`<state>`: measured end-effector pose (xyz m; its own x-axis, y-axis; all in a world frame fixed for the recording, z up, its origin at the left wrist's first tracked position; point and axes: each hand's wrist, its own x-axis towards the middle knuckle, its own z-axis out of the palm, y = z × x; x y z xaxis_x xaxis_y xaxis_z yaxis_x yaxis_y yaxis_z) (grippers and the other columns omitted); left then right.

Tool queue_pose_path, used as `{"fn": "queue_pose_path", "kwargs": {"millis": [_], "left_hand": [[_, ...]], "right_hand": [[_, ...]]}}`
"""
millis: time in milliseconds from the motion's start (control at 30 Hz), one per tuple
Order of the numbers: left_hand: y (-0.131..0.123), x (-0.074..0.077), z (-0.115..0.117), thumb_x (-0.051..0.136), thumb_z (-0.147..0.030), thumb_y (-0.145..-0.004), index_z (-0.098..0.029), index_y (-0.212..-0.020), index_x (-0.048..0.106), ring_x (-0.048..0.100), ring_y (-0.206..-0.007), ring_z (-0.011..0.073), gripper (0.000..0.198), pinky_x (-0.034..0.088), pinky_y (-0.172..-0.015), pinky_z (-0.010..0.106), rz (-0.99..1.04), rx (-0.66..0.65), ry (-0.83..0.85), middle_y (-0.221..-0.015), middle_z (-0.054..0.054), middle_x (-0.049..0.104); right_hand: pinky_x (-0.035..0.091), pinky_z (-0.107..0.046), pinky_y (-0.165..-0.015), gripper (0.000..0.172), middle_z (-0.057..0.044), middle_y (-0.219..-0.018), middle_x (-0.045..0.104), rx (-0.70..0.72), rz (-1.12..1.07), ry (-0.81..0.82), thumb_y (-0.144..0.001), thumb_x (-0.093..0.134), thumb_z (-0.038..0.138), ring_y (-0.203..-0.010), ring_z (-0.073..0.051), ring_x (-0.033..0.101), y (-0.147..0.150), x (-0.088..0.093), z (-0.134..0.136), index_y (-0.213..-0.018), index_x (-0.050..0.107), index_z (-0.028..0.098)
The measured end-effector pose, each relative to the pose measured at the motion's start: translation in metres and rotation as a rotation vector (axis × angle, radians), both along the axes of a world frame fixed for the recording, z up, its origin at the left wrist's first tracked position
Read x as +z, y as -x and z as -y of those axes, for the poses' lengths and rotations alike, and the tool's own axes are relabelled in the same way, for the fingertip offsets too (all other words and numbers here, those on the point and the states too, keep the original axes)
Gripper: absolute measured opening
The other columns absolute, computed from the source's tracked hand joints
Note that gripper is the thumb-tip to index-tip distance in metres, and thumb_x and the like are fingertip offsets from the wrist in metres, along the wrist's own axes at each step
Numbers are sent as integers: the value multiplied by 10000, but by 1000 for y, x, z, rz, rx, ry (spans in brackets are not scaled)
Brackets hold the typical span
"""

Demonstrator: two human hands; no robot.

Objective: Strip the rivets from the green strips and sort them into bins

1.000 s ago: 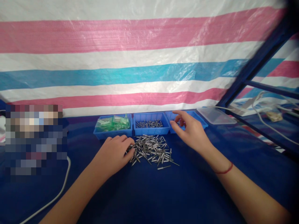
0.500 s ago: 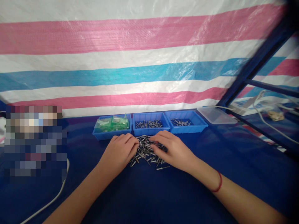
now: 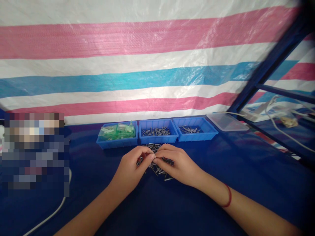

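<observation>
A loose pile of blind rivets (image 3: pixel 159 171), thin metal pins with short light sleeves, lies on the blue table. Over it, my left hand (image 3: pixel 137 164) is closed in a pinch, thumb against forefinger. My right hand (image 3: pixel 180 164) is also pinching, and its fingertips meet those of the left above the pile. Whatever sits between the fingertips is too small and covered to make out. Just behind the pile, the middle blue bin (image 3: pixel 158 137) holds more rivets (image 3: pixel 159 131). The right blue bin (image 3: pixel 197 136) has a smaller heap of similar metal pieces (image 3: pixel 189 129).
A left blue bin (image 3: pixel 116 142) contains green plastic bags (image 3: pixel 118 130). To the right lie a clear plastic lid (image 3: pixel 228 122) and a dark metal frame (image 3: pixel 258 75). A white cable (image 3: pixel 57 209) runs along the left side. Striped sheeting (image 3: pixel 123 39) hangs behind.
My left hand has moved right and my right hand's fingers have closed, so the fingertips now touch above the pile. Earlier the hands were apart.
</observation>
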<state>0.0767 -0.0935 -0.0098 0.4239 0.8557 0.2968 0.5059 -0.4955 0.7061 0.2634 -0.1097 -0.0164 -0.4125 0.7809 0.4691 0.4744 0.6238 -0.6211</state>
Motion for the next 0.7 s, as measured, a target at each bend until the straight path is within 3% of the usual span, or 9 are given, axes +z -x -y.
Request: {"fn": "queue_pose_path", "kwargs": {"millis": [233,700], "left_hand": [[-2,4,2,528,-270,-878,-192,-849,626,573,-712,132,129,428,-668,225,28,2,33,-793,-8,645],[0,5,0,502,-238,-901,-179,-891,612,570,-766,128,125,423,-706,226,40,-34,-7,-840,7,615]], "right_hand": [[456,-291,-723,142,-52,-837,644,6,-48,36,-878,525,167,-783,-160,585,1,1,0,-858,665,185],[454,-263,-645,83,-36,-772,628,-68,-139,27,-841,585,172,-708,-139,573,1,-2,-1,-777,639,180]]}}
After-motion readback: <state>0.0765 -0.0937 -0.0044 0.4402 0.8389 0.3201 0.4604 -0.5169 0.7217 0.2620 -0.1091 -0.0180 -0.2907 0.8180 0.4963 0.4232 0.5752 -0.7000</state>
